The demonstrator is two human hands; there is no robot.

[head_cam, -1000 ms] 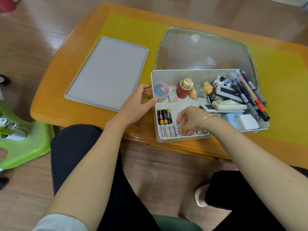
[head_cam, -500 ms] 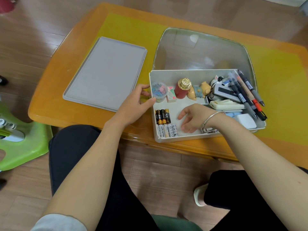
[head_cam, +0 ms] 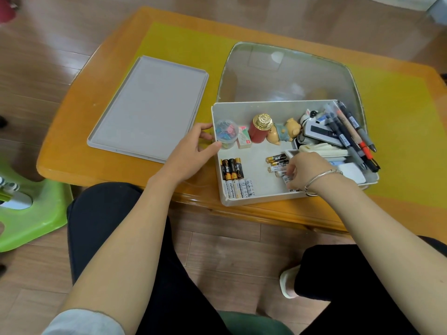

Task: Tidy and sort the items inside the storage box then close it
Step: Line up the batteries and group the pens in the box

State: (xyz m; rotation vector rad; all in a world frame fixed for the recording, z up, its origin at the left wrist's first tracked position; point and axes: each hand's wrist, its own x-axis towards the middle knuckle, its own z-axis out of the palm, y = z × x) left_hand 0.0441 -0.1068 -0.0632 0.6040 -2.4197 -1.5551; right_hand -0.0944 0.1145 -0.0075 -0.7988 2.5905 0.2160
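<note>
Wooden floorboards surround an orange tabletop [head_cam: 72, 151] with a yellow-green mat, where the open white storage box [head_cam: 242, 201] sits at the near edge, its front corner overhanging slightly. Its grey lid [head_cam: 150, 107] lies flat to the left, just beside it, with bare mat beyond.

Inside the box, a row of batteries [head_cam: 233, 177] stands against the left wall; one white battery reads "Heybright". More loose batteries [head_cam: 278, 163] lie mid-box, also marked "Heybright". A clear tub of clips [head_cam: 226, 134], a red jar with a gold cap [head_cam: 260, 129], a pig figurine [head_cam: 284, 132] and pens [head_cam: 348, 134] crowd the back and right; the middle floor is open.

The left hand [head_cam: 191, 153] grips the box's left wall, thumb inside, fingers curled outside. The right hand [head_cam: 307, 170], with a bracelet at the wrist, has curled fingers pinching loose batteries.
</note>
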